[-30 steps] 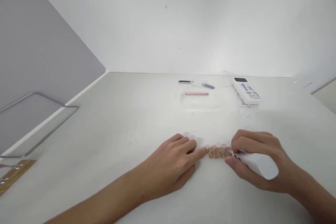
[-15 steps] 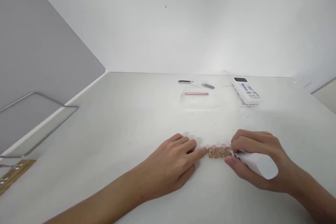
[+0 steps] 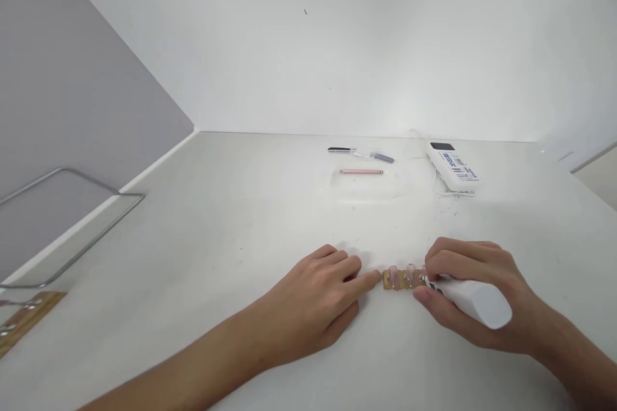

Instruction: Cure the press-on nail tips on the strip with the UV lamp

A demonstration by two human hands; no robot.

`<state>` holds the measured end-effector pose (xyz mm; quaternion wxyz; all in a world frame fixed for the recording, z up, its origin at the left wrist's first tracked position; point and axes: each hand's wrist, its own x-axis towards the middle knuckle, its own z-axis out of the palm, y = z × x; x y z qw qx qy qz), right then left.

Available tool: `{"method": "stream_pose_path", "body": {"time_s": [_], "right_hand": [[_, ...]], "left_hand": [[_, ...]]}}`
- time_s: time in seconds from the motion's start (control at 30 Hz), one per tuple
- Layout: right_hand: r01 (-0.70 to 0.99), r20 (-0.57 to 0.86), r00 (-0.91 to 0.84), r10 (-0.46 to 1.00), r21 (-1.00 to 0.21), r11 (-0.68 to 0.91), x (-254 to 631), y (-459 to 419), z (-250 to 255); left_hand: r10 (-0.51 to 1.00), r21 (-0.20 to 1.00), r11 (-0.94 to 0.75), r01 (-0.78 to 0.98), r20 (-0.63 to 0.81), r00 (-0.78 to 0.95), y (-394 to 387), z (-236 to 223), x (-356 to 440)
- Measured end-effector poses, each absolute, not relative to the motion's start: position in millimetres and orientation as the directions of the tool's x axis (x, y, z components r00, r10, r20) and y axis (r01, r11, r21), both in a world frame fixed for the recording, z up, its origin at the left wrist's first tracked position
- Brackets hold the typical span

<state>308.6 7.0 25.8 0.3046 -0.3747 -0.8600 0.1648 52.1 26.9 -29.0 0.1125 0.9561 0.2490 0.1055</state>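
Observation:
A short wooden nail display stand [image 3: 401,280] lies on the table with pale pink false nails [image 3: 393,277] standing on it. The outstretched index finger of my left hand [image 3: 328,298] touches the stand's left end; its other fingers are bent and hold nothing. My right hand [image 3: 482,270] is closed around a white handheld device [image 3: 475,302], which looks like a small nail lamp. Its front end is over the right part of the stand. The hand and device hide that part and any nails there.
Toward the back lie a pink pen [image 3: 361,172], a black-handled tool [image 3: 341,150] and a grey-blue tool [image 3: 382,157]. Right of them a white box-like device [image 3: 454,167] rests on cables. At left are a metal wire frame [image 3: 91,253] and a wooden board with clips [image 3: 31,321].

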Motion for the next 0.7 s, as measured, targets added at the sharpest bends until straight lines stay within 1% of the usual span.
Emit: {"method": "stream_pose_path", "body": {"time_s": [0.37,0.53,0.7], "right_hand": [[0.544,0.403,-0.536,0.742,-0.508,0.668,307.4,6.6,26.6],[0.534,0.404,-0.534,0.743,-0.520,0.667,307.3,7.2,26.1],[0.546,0.408,-0.535,0.740,-0.502,0.671,308.0,6.5,26.7]], "left_hand": [[0.502,0.277,-0.846,0.457,0.121,0.856,27.3,-28.0,51.8],[0.497,0.273,-0.850,0.451,0.132,0.858,27.2,-28.2,52.2],[0.498,0.277,-0.849,0.449,0.140,0.856,28.0,-27.8,52.5]]}}
